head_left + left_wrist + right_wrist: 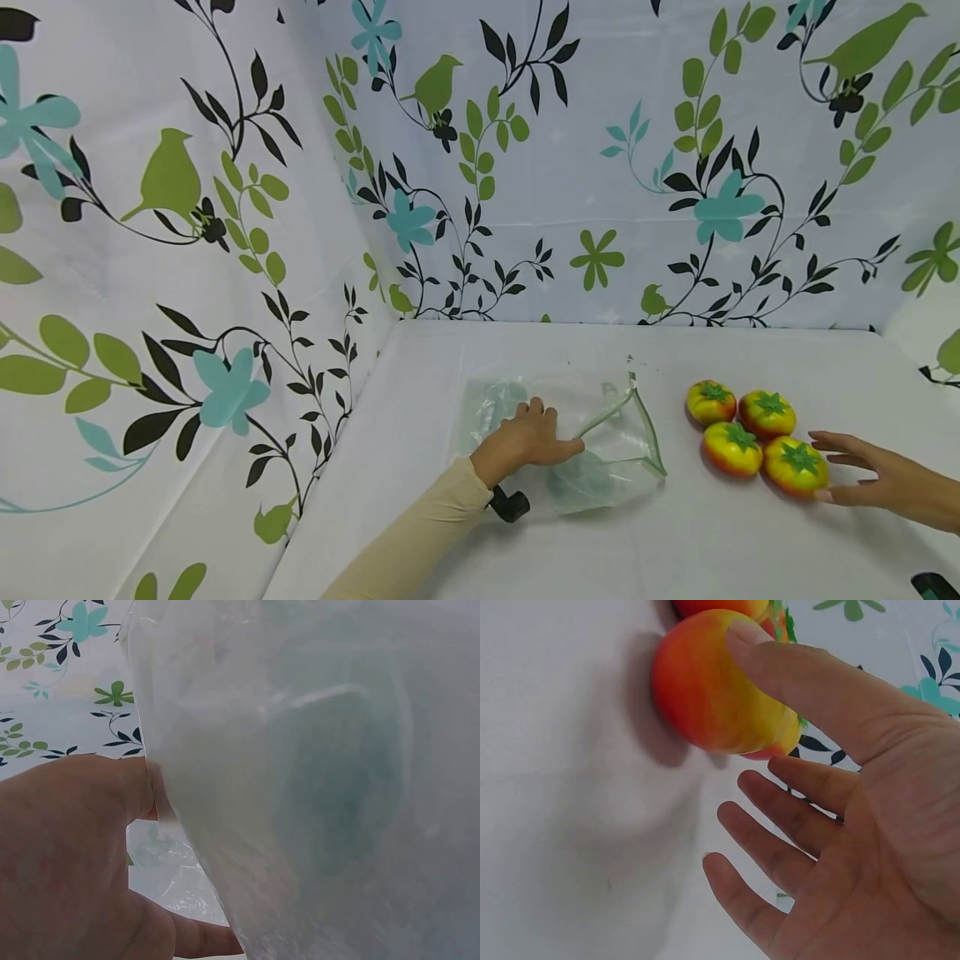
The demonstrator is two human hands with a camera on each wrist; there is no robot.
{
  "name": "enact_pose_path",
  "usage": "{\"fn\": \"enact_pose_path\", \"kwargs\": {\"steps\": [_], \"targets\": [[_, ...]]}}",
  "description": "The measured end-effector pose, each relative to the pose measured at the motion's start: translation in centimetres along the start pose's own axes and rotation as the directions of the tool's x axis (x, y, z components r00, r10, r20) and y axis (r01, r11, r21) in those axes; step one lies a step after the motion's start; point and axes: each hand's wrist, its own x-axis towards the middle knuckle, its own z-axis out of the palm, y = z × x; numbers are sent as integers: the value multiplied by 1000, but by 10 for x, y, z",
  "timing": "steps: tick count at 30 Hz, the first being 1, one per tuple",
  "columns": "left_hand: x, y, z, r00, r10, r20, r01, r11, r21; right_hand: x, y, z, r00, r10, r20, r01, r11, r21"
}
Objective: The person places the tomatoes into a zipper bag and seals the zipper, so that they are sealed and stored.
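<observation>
A clear plastic bag (600,475) with a pale green strip along its mouth lies on the white table, mouth to the right. My left hand (531,440) rests on it, fingers spread and thumb stretched toward the mouth; the film covers some fingertips in the left wrist view. Several yellow-red toy tomatoes (731,450) with green star-shaped tops sit clustered to the right of the bag. Beside the nearest toy tomato (705,682), my right hand (888,483) is held with straight, parted fingers, its thumb tip right at the fruit's side in the right wrist view.
The white table (480,350) runs back to a cloth wall (555,208) printed with birds, leaves and flowers. A similar patterned cloth (135,292) stands along the left. A black wrist device (508,505) shows under my left wrist.
</observation>
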Motion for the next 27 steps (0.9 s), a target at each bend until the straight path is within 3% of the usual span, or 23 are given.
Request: {"fn": "enact_pose_path", "kwargs": {"steps": [6, 21, 27], "targets": [[0, 1, -1, 1000, 0, -1, 0, 1000, 10, 1, 6, 6, 1000, 7, 14, -8, 999, 48], [-1, 1, -1, 1000, 2, 4, -2, 1000, -6, 4, 7, 11, 999, 50, 4, -50, 999, -14], [0, 0, -1, 1000, -3, 10, 3, 1000, -7, 3, 4, 12, 993, 110, 35, -109, 994, -7]]}}
